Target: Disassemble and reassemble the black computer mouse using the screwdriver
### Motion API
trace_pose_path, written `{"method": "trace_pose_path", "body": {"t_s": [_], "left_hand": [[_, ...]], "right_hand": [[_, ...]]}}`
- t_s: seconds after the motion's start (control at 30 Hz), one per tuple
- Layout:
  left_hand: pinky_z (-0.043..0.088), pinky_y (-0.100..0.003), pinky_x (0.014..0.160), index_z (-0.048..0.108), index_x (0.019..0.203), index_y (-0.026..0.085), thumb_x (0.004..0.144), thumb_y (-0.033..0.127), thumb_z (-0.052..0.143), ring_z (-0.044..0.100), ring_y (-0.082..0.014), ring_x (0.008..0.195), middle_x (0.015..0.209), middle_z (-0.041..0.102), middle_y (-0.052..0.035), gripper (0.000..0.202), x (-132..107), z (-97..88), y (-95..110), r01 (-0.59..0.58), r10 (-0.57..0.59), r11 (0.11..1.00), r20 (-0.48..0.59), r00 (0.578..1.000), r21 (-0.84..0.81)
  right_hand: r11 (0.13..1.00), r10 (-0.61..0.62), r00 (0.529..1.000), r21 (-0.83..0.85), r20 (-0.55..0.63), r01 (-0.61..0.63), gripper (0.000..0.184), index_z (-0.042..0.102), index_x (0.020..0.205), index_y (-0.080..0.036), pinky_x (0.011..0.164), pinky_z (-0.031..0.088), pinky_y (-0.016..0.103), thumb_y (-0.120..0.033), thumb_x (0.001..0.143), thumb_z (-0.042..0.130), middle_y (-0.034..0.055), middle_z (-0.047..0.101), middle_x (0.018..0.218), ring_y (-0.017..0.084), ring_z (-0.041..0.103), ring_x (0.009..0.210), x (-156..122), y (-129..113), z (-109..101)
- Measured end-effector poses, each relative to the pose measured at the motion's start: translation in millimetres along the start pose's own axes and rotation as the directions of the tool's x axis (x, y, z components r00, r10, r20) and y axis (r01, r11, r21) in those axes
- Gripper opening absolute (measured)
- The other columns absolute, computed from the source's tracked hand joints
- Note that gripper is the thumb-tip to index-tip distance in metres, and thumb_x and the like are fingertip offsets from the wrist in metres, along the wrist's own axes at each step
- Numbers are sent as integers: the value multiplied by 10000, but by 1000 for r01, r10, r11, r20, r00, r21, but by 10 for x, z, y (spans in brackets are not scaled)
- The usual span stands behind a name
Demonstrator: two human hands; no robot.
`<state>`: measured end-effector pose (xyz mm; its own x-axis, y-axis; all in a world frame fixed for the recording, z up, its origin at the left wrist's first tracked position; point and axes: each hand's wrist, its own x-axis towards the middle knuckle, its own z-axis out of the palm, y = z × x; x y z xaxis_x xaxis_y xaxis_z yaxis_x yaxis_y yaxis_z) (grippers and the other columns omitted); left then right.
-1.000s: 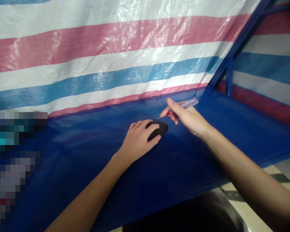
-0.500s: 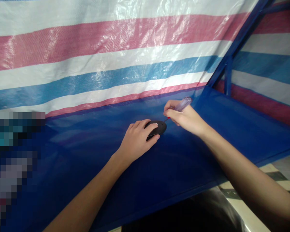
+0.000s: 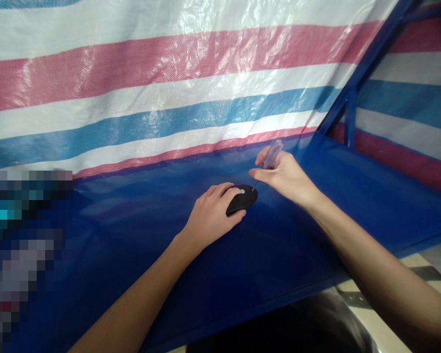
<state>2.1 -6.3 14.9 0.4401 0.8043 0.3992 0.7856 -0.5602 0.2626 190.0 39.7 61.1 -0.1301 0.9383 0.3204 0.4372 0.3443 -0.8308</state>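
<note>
A black computer mouse (image 3: 247, 197) lies on the blue table (image 3: 132, 230), with a small pale spot on its upturned face. My left hand (image 3: 216, 212) is closed around its left end, thumb along the near side and fingers over the far side. Between the thumb and fingers of my right hand (image 3: 284, 175) is a screwdriver (image 3: 273, 153) with a clear purplish handle. Its thin shaft slants down to the left, and the tip meets the right end of the mouse, apparently touching it. Some fingers of the right hand are hidden behind the handle.
Behind the table hangs a striped plastic sheet (image 3: 161, 88) in red, white and blue. A blue metal frame (image 3: 349, 103) rises at the right back corner. Pixelated, unreadable shapes fill the left edge. Below the table's near edge, dark clothing shows.
The screwdriver has swung more upright, and its tip now sits over the mouse's right end. The fingers of my right hand have loosened around the handle. My left hand keeps its grip.
</note>
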Motion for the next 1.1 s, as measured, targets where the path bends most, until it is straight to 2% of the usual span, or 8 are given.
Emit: {"method": "trace_pose_path", "body": {"t_s": [0.13,0.23,0.37,0.47,0.63,0.7,0.87,1.1], "left_hand": [[483,-403,939,580,1107,216,802,337,618,568,-239,1121,1255,602,-52,330,3,-5,4,7,-7,1000,21,1000,-5],[486,-414,932,577,1108,220,805,345,616,566,-245,1124,1262,596,-52,330,4,2,5,13,-13,1000,24,1000,-10],[484,-417,936,569,1121,225,807,339,615,563,-245,1127,1265,593,-48,337,0,18,-4,3,-3,1000,12,1000,-21],[481,-414,943,568,1121,225,805,332,617,565,-241,1124,1263,594,-48,337,-1,21,-2,1,-1,1000,9,1000,-27],[491,-409,925,579,1101,211,810,333,609,574,-242,1113,1255,600,-57,318,11,4,18,4,-4,1000,11,1000,-22],[491,-410,926,578,1101,215,808,336,612,573,-241,1114,1254,601,-55,319,12,2,17,7,-7,1000,14,1000,-21],[476,-415,950,572,1112,223,804,335,618,560,-239,1131,1266,593,-46,331,-2,19,-9,2,-2,1000,13,1000,-31],[482,-404,933,573,1107,229,809,339,611,569,-232,1112,1252,600,-44,320,-1,21,4,0,0,1000,-6,1000,-7]], "right_hand": [[998,-50,985,38,166,45,129,517,725,-182,537,331,247,-130,638,597,-47,481,661,98,434,578,1,26,-24],[999,-37,979,37,200,30,60,540,710,-178,548,350,255,-159,677,586,-35,509,659,105,463,573,-6,11,-15],[998,18,981,52,195,-29,174,565,692,-175,515,343,255,-323,750,635,-35,503,593,103,464,526,-21,-46,-15],[998,-5,985,61,175,-6,314,561,677,-176,494,331,251,-462,802,597,-32,486,577,94,439,500,-24,-62,-41],[992,-44,999,-115,-8,43,403,514,657,-186,518,330,259,-554,818,552,-28,465,550,108,438,527,-7,-16,-61],[988,-49,998,-146,-51,41,373,510,664,-185,525,331,263,-523,783,610,-27,478,561,113,446,539,5,3,-53],[997,-43,993,-75,-110,34,248,502,707,-190,521,346,268,-336,695,702,-31,500,604,120,453,551,25,33,-44],[992,-84,996,93,33,81,203,571,815,-191,591,411,269,-179,636,665,-11,563,739,145,526,666,4,-8,-66]]}}
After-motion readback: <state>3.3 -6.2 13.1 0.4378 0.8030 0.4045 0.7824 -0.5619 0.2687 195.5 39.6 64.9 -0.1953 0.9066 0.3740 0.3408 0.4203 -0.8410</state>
